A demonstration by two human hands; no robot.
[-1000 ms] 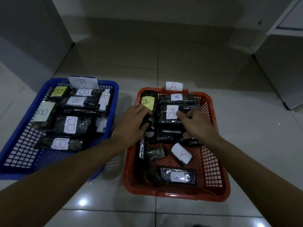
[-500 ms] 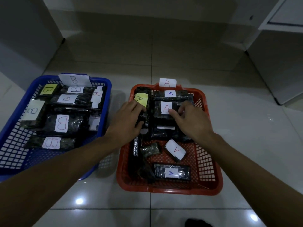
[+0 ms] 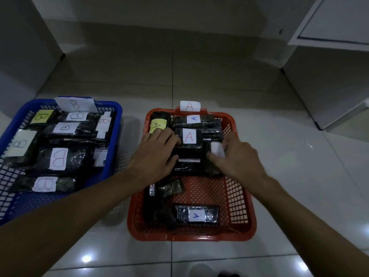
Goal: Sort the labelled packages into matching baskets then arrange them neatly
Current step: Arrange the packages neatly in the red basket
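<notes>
Sorting looks done; left hand (image 3: 157, 154) presses and right hand (image 3: 237, 156) grasps black wrapped packages (image 3: 188, 148) toward twelve o'clock in the red plastic basket (image 3: 237, 196), tidying unfinished

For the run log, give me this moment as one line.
stage: arranging | left hand: rests on packages in red basket | right hand: grips white-labelled package | blue basket: B packages, untouched

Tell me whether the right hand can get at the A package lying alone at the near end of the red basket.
Probably yes. That A package lies flat and uncovered, with bare basket floor between it and the right hand; however, its fingers are holding another package.
</notes>
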